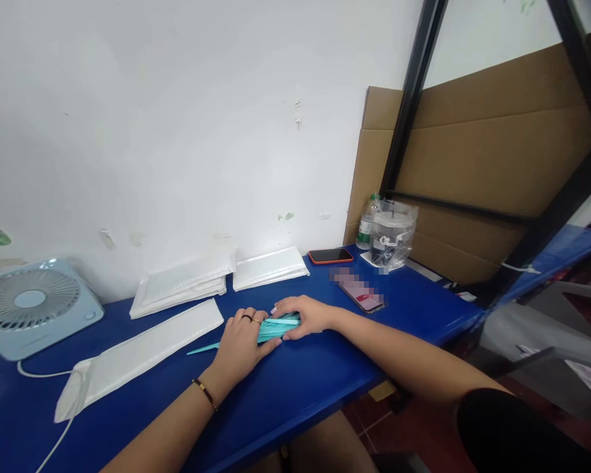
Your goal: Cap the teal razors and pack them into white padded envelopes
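A bundle of thin turquoise strips [282,326] lies low over the blue table, gripped from both ends. My left hand [243,338] curls over its left end, fingers on top and thumb along the near side. My right hand [303,316] closes round the right end, thumb in front and fingers behind. One narrow, pointed turquoise piece [203,349] sticks out to the left from beneath my left hand. The palms hide much of the bundle, so I cannot tell exactly what the pieces are. A long white padded envelope [157,345] lies flat to the left of my left hand.
Stacked white envelopes [182,284] and a second pile [268,267] rest against the wall. A blue fan [34,302] with a white cable stands left. Two phones, one red-edged [331,256], a bottle [364,226] and a plastic-wrapped container [391,236] are at right, beside a black metal frame [414,92].
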`<act>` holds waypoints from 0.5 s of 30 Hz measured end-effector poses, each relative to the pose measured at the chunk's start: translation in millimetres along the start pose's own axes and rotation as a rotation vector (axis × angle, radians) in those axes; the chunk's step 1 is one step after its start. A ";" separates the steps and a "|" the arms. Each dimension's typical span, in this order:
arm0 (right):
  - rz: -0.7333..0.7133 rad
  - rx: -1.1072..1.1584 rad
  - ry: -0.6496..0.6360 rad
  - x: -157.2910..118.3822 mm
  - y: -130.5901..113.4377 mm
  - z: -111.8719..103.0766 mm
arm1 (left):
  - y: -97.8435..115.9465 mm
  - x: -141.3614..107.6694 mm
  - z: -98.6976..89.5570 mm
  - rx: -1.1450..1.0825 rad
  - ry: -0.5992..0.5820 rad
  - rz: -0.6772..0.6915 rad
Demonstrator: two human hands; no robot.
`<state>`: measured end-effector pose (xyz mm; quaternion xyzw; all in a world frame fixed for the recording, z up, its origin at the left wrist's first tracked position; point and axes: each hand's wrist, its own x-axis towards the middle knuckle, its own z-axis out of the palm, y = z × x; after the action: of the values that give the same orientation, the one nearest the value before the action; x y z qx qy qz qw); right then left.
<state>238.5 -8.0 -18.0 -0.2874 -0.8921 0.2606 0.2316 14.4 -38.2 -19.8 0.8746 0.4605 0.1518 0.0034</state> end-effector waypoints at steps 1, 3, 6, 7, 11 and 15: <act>0.000 0.006 -0.033 3.5 0.8 -4.3 | 2.4 2.4 -3.1 0.006 -0.012 -0.002; 0.029 0.034 -0.094 11.5 3.2 -16.3 | 4.6 7.0 -10.2 -0.022 -0.049 -0.024; 0.138 0.074 -0.030 24.3 10.5 -36.5 | 1.6 14.9 -18.2 -0.128 -0.105 -0.058; 0.178 0.074 0.019 27.7 13.7 -41.7 | -0.3 17.8 -19.2 -0.158 -0.126 -0.062; 0.269 0.080 0.086 31.3 23.7 -45.5 | -8.2 26.7 -16.1 -0.242 -0.247 -0.091; 0.305 0.047 0.085 26.8 23.0 -28.3 | -20.1 27.9 -10.2 -0.305 -0.187 -0.125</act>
<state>244.0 34.4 -3.3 -0.4246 -0.8212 0.3012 0.2339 10.3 -5.5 -5.7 0.8439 0.4832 0.1375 0.1882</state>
